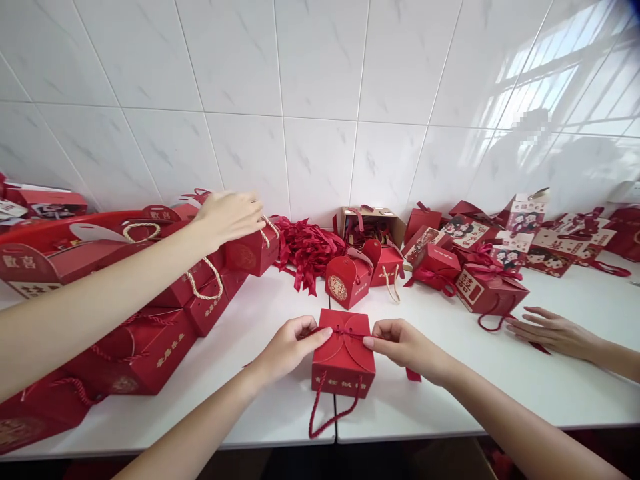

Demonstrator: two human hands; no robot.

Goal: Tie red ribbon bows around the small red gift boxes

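Ideally, with left hand and right hand each pinching the ribbon, I'd tension it evenly over the box.

The near box is bright red with gold lettering, its ribbon and cord handle darker crimson. The table is white; wall tiles, white veined grey. Far-right boxes carry cartoon figures.

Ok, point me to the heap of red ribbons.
In the head view, the ribbon heap lies just left of centre near the tiled wall, between the open carton and the box by another person's hand.
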